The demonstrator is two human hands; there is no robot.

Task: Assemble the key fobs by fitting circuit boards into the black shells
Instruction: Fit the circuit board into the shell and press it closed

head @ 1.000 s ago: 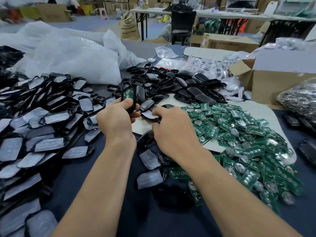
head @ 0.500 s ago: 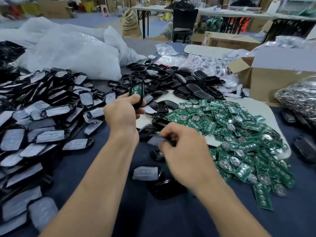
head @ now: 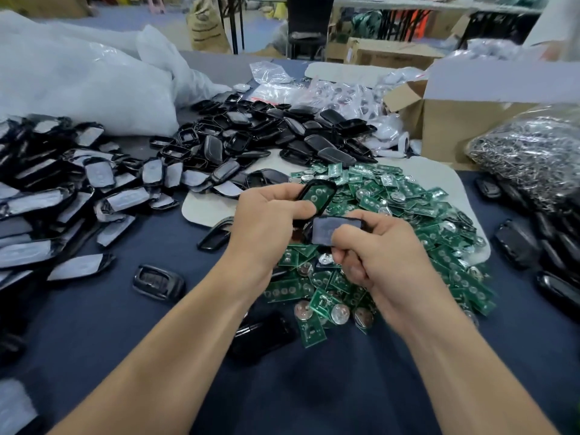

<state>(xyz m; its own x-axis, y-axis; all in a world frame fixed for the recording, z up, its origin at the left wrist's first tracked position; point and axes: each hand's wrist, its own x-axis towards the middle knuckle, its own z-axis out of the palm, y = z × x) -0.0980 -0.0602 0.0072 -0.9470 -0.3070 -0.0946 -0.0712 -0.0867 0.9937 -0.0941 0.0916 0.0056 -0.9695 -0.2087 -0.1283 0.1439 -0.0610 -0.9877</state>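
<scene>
Right hand [head: 386, 255] is now up off the table [head: 314, 387], fingers pinching a film-faced cover [head: 329, 232] just at 5 o'clock of the board-loaded shell [head: 317, 196], which left hand [head: 266, 221] fingers grip above the circuit-board pile [head: 408, 215]; board looks seated, closing likely next.

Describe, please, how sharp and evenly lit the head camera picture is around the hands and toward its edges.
In the head view, light is soft and even, shadows faint; the left hand and its board-fitted shell are sharp, the right hand, gripping a film-covered shell, slightly smeared; the circuit boards glint, the bag of metal parts glares; wide-angle bending stretches the forearms; the far room is soft.
</scene>
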